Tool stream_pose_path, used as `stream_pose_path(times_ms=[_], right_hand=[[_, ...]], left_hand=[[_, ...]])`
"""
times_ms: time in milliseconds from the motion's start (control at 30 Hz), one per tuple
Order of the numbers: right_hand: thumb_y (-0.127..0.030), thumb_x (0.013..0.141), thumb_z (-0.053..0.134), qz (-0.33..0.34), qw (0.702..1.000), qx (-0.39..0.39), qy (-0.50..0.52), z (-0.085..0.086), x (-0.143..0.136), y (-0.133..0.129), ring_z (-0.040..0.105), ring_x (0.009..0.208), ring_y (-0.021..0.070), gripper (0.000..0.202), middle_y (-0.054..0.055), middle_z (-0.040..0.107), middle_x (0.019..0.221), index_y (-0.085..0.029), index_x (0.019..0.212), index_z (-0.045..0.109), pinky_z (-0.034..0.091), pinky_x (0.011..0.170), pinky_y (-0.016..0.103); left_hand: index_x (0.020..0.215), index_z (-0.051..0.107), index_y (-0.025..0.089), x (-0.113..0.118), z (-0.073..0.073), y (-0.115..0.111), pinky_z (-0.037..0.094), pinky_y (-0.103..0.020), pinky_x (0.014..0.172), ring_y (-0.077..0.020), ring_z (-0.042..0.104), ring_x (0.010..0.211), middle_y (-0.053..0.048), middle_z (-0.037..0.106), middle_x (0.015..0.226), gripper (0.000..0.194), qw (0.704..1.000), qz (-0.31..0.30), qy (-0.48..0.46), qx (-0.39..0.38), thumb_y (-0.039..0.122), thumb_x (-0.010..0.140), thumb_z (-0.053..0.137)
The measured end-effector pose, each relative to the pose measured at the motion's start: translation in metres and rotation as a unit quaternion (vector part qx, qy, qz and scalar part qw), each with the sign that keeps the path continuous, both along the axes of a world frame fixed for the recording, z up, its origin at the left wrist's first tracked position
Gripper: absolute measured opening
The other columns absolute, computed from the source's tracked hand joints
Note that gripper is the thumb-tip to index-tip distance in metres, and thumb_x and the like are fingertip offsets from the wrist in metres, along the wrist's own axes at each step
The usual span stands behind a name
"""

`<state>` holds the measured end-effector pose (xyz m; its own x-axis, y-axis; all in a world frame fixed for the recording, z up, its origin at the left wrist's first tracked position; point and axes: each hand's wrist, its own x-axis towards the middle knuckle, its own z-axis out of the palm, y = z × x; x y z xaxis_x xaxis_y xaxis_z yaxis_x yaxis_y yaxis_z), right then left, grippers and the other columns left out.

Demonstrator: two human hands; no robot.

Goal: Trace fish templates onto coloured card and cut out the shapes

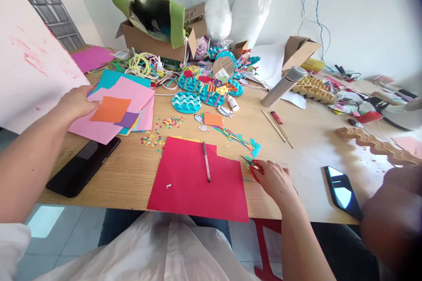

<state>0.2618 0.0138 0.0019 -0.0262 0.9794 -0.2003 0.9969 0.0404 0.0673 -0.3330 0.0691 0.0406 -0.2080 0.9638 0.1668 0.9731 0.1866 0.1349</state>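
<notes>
1. Left hand (77, 105): fingers partly bent at the left edge of the pink paper (135, 92). The fingertips are partly hidden; whether they pinch the paper cannot be told. Separate layers singly and keep pressure light to avoid creases.
2. Black smartphone (82, 171): lies on the near side of the left hand, by the paper's lower corner. Avoid dragging it along with the paper.
3. Orange square (110, 109) and purple piece (127, 120): lie just right of the left hand, on the stack. Keep the stack level so that neither slides off.
4. Red sheet (184, 167): lies flat between the hands, with a pen (206, 162) on it. Remove the pen before shifting the sheet.
5. Red-handled scissors (252, 165): at the right hand's fingers, beside the red sheet, tips pointing away from the body.
6. Right hand (275, 180): fingers curled around the scissor handles. Keep fingers behind the blades.
</notes>
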Motion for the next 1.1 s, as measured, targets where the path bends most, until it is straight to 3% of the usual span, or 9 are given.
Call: stream_pose_path(times_ms=[100, 200, 400, 500, 700, 800, 933, 1033, 1100], right_hand=[[-0.030, 0.096, 0.041, 0.001, 0.999, 0.007, -0.035, -0.002, 0.005, 0.003, 0.063, 0.098, 0.0308, 0.031, 0.011, 0.070, 0.102, -0.022, 0.109, 0.068, 0.036, 0.083, 0.041], [-0.027, 0.096, 0.041, 0.009, 0.999, 0.019, -0.049, -0.006, 0.008, 0.006, 0.062, 0.099, 0.0312, 0.031, 0.012, 0.069, 0.105, -0.020, 0.111, 0.067, 0.036, 0.084, 0.042], [-0.020, 0.094, 0.042, 0.018, 0.999, 0.035, -0.033, -0.009, 0.006, 0.004, 0.064, 0.095, 0.0277, 0.030, 0.014, 0.067, 0.103, -0.019, 0.112, 0.066, 0.038, 0.083, 0.040], [-0.017, 0.089, 0.049, 0.027, 0.996, 0.068, -0.052, -0.009, 0.004, -0.003, 0.062, 0.096, 0.0304, 0.028, 0.015, 0.066, 0.103, -0.019, 0.109, 0.068, 0.039, 0.081, 0.041], [-0.022, 0.092, 0.048, 0.029, 0.988, 0.154, -0.002, -0.009, -0.021, -0.007, 0.060, 0.094, 0.0317, 0.023, 0.015, 0.066, 0.105, -0.017, 0.102, 0.068, 0.040, 0.077, 0.041], [-0.028, 0.095, 0.048, 0.092, 0.977, 0.137, 0.132, -0.005, -0.054, -0.004, 0.061, 0.099, 0.0280, 0.022, 0.013, 0.067, 0.106, -0.018, 0.105, 0.065, 0.042, 0.082, 0.037], [-0.040, 0.094, 0.052, 0.134, 0.966, 0.059, 0.213, 0.002, -0.105, -0.003, 0.066, 0.088, 0.0258, 0.023, 0.011, 0.069, 0.091, -0.018, 0.090, 0.060, 0.045, 0.073, 0.032], [-0.027, 0.092, 0.053, 0.135, 0.970, 0.008, 0.201, -0.001, -0.128, -0.004, 0.068, 0.080, 0.0277, 0.014, 0.014, 0.071, 0.090, -0.015, 0.098, 0.056, 0.043, 0.062, 0.031], [-0.014, 0.089, 0.047, 0.139, 0.970, 0.000, 0.201, -0.006, -0.132, -0.003, 0.069, 0.076, 0.0262, 0.026, 0.013, 0.071, 0.087, -0.012, 0.115, 0.051, 0.043, 0.060, 0.030]], left_hand=[[0.128, 0.053, -0.003, 0.029, 0.002, -0.013, 0.045, -0.054, 0.095, -0.0337, 0.058, 0.115, -0.020, 0.059, 0.131, 0.056, 0.999, -0.002, 0.009, -0.045, 0.035, 0.087, 0.057], [0.125, 0.058, 0.002, 0.081, -0.002, -0.041, 0.041, -0.047, 0.104, -0.0298, 0.055, 0.120, -0.017, 0.062, 0.128, 0.048, 0.996, -0.082, -0.001, -0.039, 0.033, 0.088, 0.054], [0.127, 0.062, 0.023, 0.215, -0.035, -0.128, 0.045, -0.044, 0.107, -0.0237, 0.050, 0.131, -0.008, 0.058, 0.138, 0.036, 0.950, -0.298, -0.096, 0.015, 0.030, 0.095, 0.045], [0.130, 0.059, 0.024, 0.254, -0.051, -0.157, 0.047, -0.045, 0.105, -0.0247, 0.047, 0.134, -0.008, 0.056, 0.140, 0.038, 0.933, -0.347, -0.081, 0.051, 0.025, 0.093, 0.051], [0.136, 0.054, 0.021, 0.267, -0.068, -0.172, 0.049, -0.048, 0.102, -0.0316, 0.045, 0.134, -0.013, 0.051, 0.144, 0.059, 0.926, -0.371, -0.020, 0.068, 0.054, 0.087, 0.057], [0.140, 0.050, 0.022, 0.266, -0.075, -0.173, 0.047, -0.050, 0.103, -0.0338, 0.045, 0.134, -0.014, 0.049, 0.146, 0.076, 0.924, -0.377, -0.003, 0.061, 0.065, 0.078, 0.061], [0.141, 0.048, 0.023, 0.268, -0.083, -0.175, 0.044, -0.050, 0.105, -0.0333, 0.041, 0.136, -0.013, 0.045, 0.149, 0.075, 0.928, -0.366, 0.010, 0.062, 0.064, 0.079, 0.061], [0.141, 0.048, 0.022, 0.269, -0.087, -0.177, 0.044, -0.050, 0.105, -0.0340, 0.040, 0.137, -0.014, 0.044, 0.150, 0.079, 0.930, -0.362, 0.020, 0.064, 0.068, 0.078, 0.059], [0.142, 0.047, 0.022, 0.270, -0.087, -0.178, 0.045, -0.051, 0.104, -0.0347, 0.040, 0.137, -0.015, 0.045, 0.149, 0.081, 0.930, -0.361, 0.018, 0.064, 0.070, 0.077, 0.058]])
